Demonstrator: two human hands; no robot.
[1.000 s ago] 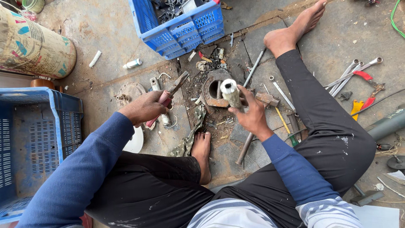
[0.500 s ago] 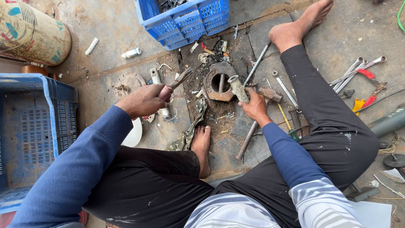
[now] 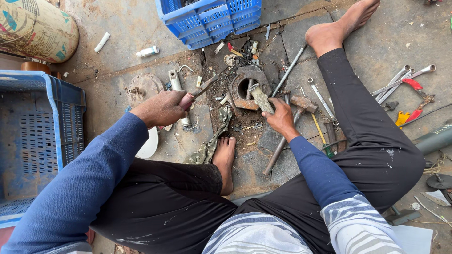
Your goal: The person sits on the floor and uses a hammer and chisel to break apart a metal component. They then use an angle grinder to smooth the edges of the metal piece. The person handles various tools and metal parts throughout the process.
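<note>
i see right hand (image 3: 282, 117) clamped on grimy cylinder (image 3: 260, 98), long axis tilted up-left into rusty round housing (image 3: 244, 84) just ahead. left hand (image 3: 162, 107) closed on red-handled tool (image 3: 197, 92), tip pointing right toward housing, farther off.

- The red-handled metal tool (image 3: 197, 92): your left hand (image 3: 162, 108) grips it, its grey blade slanting up and right towards the casting.
- The dirty pale cylindrical part (image 3: 260, 98): your right hand (image 3: 281, 118) holds its lower end, tilted, its upper end at the casting's hole.
- The rusty round metal casting (image 3: 245, 84): it lies flat on the concrete floor (image 3: 117, 33) amid grime, dark central hole facing up.
</note>
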